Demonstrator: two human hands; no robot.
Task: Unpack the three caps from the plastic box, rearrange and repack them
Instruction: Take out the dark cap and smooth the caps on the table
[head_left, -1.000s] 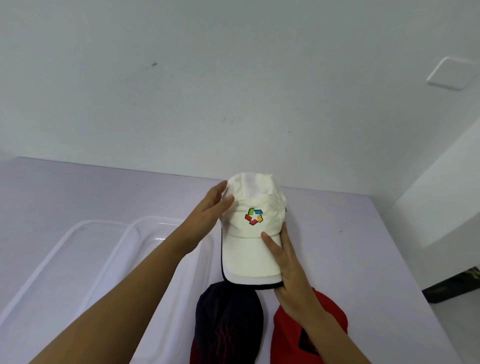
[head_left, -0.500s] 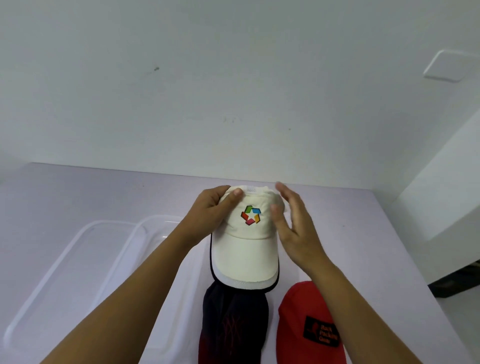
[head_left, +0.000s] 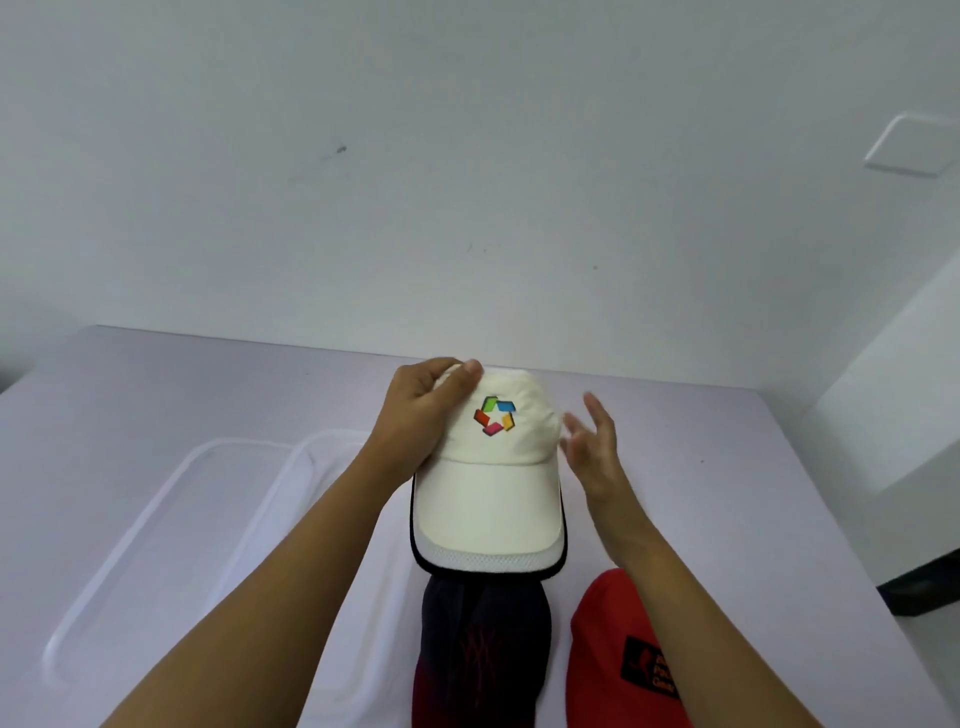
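Right fingers (head_left: 597, 415) have left the brim of the white cap (head_left: 493, 467) and hang spread just beside its crown, which left fingers (head_left: 467, 371) grip; all three caps are out on the desk (head_left: 753, 493), box (head_left: 270, 499) empty left of them, repacking remains.

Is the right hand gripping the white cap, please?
No, the right hand is open beside the white cap, fingers spread; only the left hand grips its crown.
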